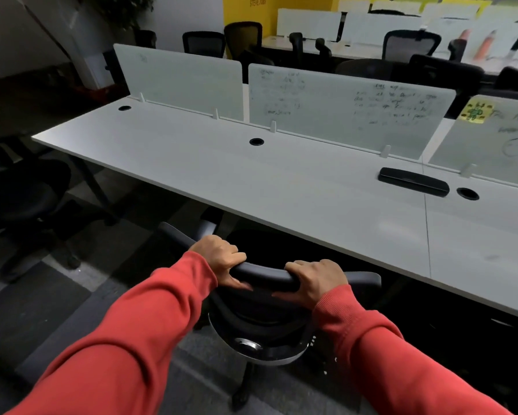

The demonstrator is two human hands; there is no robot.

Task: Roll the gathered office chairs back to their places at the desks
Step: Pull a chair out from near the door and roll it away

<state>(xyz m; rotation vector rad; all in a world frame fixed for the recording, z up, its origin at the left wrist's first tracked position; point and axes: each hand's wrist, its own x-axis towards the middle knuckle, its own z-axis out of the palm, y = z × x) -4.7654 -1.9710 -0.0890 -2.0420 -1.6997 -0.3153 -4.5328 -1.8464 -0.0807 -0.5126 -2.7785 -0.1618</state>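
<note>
A black office chair (263,313) stands right in front of me, its seat partly under the near edge of a long white desk (281,187). My left hand (222,259) grips the left part of the chair's top backrest bar, fingers curled over it. My right hand (314,280) grips the same bar a little to the right, thumb underneath. Both sleeves are red. The chair's base and wheels are mostly hidden below the backrest and my arms.
Another black chair (27,202) stands on the carpet at the left, off the desk's end. Frosted divider panels (341,112) run along the desk's far edge. A black armrest pad (413,181) lies on the desk at right. More chairs (242,40) and desks fill the back.
</note>
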